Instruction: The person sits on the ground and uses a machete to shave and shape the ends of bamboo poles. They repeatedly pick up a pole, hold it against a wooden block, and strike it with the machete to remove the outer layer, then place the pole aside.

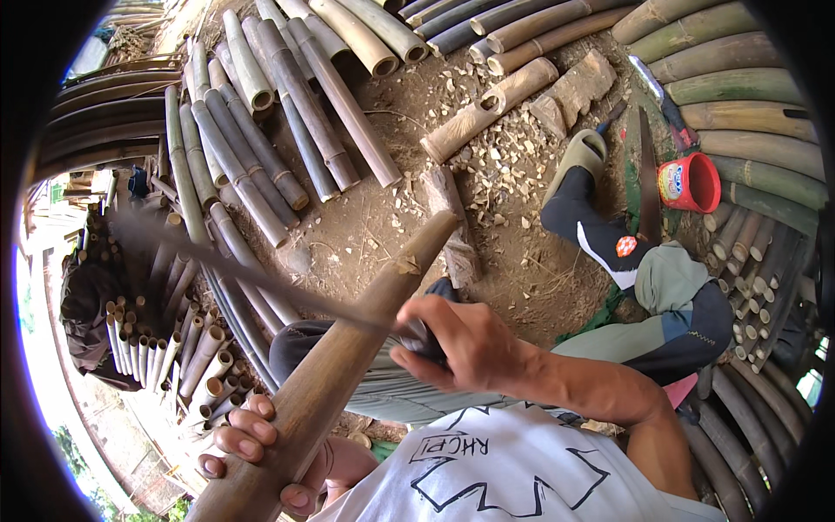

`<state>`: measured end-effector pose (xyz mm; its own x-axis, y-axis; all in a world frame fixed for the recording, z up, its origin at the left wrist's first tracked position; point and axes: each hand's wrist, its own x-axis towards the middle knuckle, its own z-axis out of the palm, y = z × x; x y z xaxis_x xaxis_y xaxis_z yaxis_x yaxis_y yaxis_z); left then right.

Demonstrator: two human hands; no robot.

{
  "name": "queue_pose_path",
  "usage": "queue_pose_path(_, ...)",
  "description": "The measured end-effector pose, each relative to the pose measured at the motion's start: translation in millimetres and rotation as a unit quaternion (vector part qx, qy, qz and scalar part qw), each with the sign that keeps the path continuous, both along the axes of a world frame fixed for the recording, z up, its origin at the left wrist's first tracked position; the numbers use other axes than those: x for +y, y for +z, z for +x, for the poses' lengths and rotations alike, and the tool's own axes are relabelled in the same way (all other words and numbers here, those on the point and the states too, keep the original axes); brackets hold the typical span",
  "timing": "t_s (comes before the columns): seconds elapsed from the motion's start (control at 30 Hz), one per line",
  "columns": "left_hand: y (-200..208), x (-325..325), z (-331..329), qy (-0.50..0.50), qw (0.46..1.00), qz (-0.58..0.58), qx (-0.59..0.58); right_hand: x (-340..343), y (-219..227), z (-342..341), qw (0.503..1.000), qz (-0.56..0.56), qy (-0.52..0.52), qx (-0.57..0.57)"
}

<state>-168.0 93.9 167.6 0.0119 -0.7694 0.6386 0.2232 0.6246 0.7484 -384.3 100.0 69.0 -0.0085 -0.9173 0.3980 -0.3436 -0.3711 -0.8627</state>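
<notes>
A thick bamboo pole [348, 339] slants up from the lower left across my lap, its narrowed far end pointing away from me. My left hand [248, 439] is wrapped round its near part, with fingers on one side and thumb on the other. My right hand [474, 344] is closed on the dark handle of a long knife [261, 278]. The blade stretches to the left across the pole, smeared by motion toward its tip. Whether its edge touches the bamboo I cannot tell. Beyond the pole's end lies a rough piece of wood [452, 226] on the ground.
Bamboo poles [296, 104] lie in rows on the far left, with cut tubes [183, 348] bundled at left. A notched bamboo piece [489, 109] and a wood block [574, 91] lie among chips. Right of my foot [574, 196] are a saw [646, 174] and a red bucket [690, 183].
</notes>
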Motion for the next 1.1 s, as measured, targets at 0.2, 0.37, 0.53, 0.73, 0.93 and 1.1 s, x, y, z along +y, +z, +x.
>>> queue_pose_path(0.2, -0.7, 1.5, 5.4, 0.011, 1.000, 0.002, 0.008, -5.8, -25.3, -18.8, 0.946, 0.303, 0.034, 0.114)
queue_pose_path(0.37, 1.6, 0.0, -0.6, -0.013, 1.000, 0.005, 0.014, -3.8, -5.0, 4.1, 0.993, -0.111, -0.014, -0.043)
queue_pose_path(0.53, -2.9, -4.5, 4.7, -0.023, 0.999, -0.008, 0.021, -15.8, -47.2, -21.6, 0.963, 0.245, -0.015, 0.113)
queue_pose_path(0.73, -1.8, -4.9, 2.3, -0.052, 0.999, 0.002, 0.005, 0.2, -21.1, -11.5, 0.988, 0.106, 0.017, 0.109)
queue_pose_path(0.93, -11.4, -7.5, 14.4, -0.039, 0.999, -0.022, -0.008, 17.5, -60.8, -55.1, 0.918, 0.366, -0.062, 0.142)
queue_pose_path(1.1, 0.4, -57.8, 13.4, -0.323, 0.930, -0.079, -0.155, 24.1, -48.0, -70.5, 0.961, 0.249, -0.104, 0.066)
